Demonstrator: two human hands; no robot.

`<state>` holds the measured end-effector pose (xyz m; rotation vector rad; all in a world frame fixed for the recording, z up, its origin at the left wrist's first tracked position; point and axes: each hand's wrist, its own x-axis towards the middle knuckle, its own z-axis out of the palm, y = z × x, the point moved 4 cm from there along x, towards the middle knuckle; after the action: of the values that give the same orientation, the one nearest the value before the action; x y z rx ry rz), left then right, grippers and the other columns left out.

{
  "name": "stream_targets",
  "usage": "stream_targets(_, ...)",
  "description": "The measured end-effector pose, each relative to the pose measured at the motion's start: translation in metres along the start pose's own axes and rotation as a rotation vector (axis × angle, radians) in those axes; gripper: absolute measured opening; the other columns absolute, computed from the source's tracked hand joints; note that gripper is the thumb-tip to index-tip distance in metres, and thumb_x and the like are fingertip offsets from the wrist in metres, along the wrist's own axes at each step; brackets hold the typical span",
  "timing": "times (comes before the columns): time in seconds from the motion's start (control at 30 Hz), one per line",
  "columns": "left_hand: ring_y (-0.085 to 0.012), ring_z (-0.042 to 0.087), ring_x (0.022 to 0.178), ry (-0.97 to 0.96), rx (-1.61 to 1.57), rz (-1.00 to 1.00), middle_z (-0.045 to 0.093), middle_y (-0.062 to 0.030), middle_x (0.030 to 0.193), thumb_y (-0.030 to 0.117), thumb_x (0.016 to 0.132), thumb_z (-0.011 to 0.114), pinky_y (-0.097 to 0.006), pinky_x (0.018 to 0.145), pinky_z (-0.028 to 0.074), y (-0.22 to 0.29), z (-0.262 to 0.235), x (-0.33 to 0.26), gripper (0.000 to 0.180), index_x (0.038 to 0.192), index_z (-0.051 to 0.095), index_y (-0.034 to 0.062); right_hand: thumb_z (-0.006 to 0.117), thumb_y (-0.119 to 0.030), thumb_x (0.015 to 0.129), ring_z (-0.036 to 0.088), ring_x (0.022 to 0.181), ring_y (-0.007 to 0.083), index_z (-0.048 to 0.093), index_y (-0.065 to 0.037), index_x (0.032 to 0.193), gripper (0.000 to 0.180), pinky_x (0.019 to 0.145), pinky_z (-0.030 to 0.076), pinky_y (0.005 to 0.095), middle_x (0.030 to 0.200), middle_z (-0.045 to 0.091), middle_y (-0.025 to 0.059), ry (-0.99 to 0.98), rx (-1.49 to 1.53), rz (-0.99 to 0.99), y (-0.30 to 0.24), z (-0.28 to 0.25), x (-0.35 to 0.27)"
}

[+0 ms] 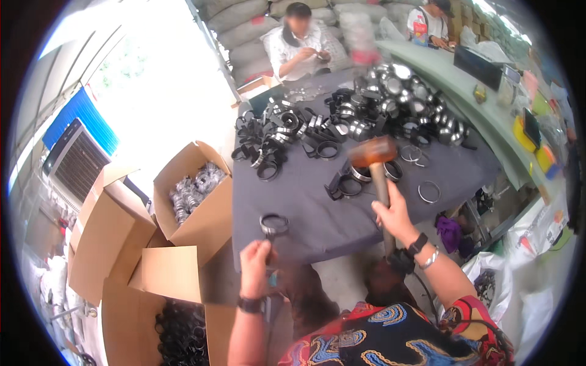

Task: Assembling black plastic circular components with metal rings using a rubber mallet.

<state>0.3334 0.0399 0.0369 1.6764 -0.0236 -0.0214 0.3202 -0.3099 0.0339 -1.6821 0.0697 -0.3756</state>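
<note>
My right hand (395, 213) is closed round the handle of a mallet (373, 151), whose orange-brown head is raised over the right part of the table and a little blurred. My left hand (255, 262) pinches the short black handle of a ring-shaped part (274, 224) with a silver band, at the table's near left edge. Several similar black ring parts (350, 186) lie beyond the mallet, partly covered by it. A thin loose silver ring (429, 192) rests to the right of my right hand.
A grey cloth-covered table (305, 201) bears heaps of black parts (281, 125) and shiny silver cups (403, 91). Cardboard boxes (198, 229) stand at left, one holding wrapped silver parts, another black parts (180, 335). A person (300, 46) sits across; another works farther right.
</note>
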Motion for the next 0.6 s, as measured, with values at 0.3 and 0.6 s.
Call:
stream_targets(0.3,-0.0157,0.058,0.069,-0.104,-0.095,0.165,0.065,-0.0039,0.084,0.037,0.094,0.051,-0.032,0.062,0.044,0.096,0.03,0.256,0.035,0.094,0.065,0.0056,0.058,-0.003,0.084,0.054,0.056,0.0082,0.03,-0.002,0.145,0.067,0.051,0.049,0.0241,0.08,0.055,0.0022,0.115,0.185,-0.072,0.033,-0.008,0.012)
stream_targets(0.6,-0.0277,0.067,0.079,-0.592,1.016,0.507,0.069,-0.0169,0.085,0.024,0.082,0.066,-0.036,0.071,0.05,0.075,0.19,0.192,0.027,0.093,0.069,-0.0004,0.056,-0.001,0.084,0.054,0.06,0.0078,0.029,-0.003,0.145,0.067,0.053,0.049,0.0233,0.084,0.056,0.0032,0.14,0.196,-0.07,0.038,-0.017,0.011)
